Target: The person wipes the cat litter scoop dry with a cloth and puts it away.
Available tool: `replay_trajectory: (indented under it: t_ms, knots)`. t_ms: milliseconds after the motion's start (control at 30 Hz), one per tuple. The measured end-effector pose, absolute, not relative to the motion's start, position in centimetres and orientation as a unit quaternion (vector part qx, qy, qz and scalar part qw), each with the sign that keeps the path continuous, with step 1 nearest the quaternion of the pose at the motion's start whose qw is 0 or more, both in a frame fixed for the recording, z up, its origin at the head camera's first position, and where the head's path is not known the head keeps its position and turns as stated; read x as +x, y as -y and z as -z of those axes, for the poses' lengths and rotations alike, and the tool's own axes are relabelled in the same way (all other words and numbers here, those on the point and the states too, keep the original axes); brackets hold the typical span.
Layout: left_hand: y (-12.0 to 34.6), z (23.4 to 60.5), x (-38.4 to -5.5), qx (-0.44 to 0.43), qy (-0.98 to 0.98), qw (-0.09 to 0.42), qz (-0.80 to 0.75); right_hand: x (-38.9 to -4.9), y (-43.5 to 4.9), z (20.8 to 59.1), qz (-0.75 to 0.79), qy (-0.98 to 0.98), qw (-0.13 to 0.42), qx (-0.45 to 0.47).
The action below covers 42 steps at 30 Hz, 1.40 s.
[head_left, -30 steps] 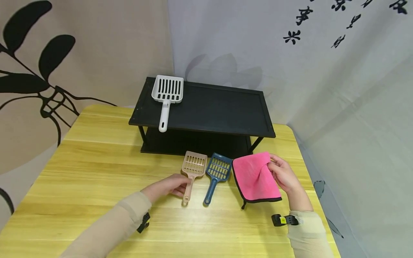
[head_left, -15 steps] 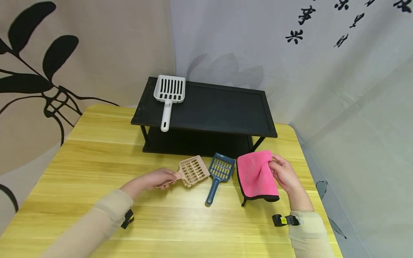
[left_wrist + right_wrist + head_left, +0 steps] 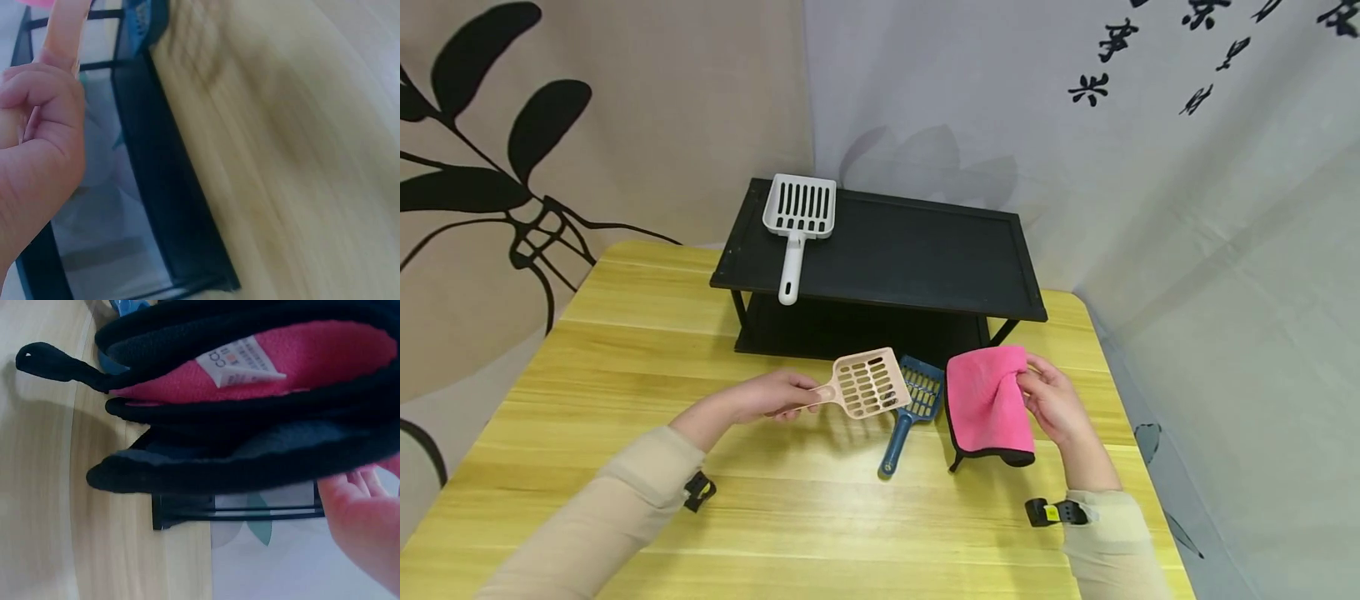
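My left hand (image 3: 778, 395) grips the handle of a beige slotted litter scoop (image 3: 869, 383), its head raised and pointing right, overlapping a blue litter scoop (image 3: 898, 442) that lies on the table. In the left wrist view the fingers (image 3: 47, 94) curl round the beige handle. My right hand (image 3: 1057, 402) pinches a pink cloth (image 3: 988, 400) with black edging, which hangs in folds to the right of the blue scoop. The right wrist view shows the cloth's dark underside, a white label (image 3: 240, 361) and a hanging loop (image 3: 53, 362).
A black two-tier rack (image 3: 917, 250) stands at the back of the wooden table (image 3: 820, 517). On its top shelf lies a white litter scoop (image 3: 800, 208), handle over the front edge. Printed curtains (image 3: 700, 108) hang behind and to the right.
The left hand has picked up the beige scoop by its handle, swung its head to the right and raised it. The cloth, held by the right hand, has shifted slightly and folded at its lower edge.
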<state>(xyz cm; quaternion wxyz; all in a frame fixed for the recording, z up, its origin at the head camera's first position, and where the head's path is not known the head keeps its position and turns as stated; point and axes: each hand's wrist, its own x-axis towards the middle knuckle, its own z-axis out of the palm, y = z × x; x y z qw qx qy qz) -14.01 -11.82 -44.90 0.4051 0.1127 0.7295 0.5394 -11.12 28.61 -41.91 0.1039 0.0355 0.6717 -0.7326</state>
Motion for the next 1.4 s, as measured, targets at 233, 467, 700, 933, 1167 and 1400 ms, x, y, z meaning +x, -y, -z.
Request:
replay_trajectory:
  t_ms: [233,467,700,933,1167,1400]
  knots:
    - [10.0,43.8,-14.2,0.114,-0.723,0.393,-0.556,-11.7,-26.3,41.5,0.685,-0.719,0.100,0.052]
    - [8.9,43.3,-14.7,0.104,-0.724,0.376,-0.568,-12.3,-24.0,42.1,0.650,-0.754,0.083,0.054]
    - [8.2,42.6,-14.7,0.111,-0.731,0.354,-0.573,-12.3,-22.0,43.1,0.610,-0.786,0.083,0.052]
    - [8.2,41.8,-14.7,0.099,-0.726,0.339,-0.590,-12.4,-20.9,43.5,0.579,-0.811,0.064,0.055]
    - [7.9,41.5,-14.7,0.095,-0.723,0.347,-0.590,-12.1,-19.9,43.5,0.528,-0.849,0.008,0.003]
    - [7.5,41.6,-14.6,0.095,-0.733,0.350,-0.575,-11.4,-18.2,43.8,0.351,-0.929,-0.098,-0.070]
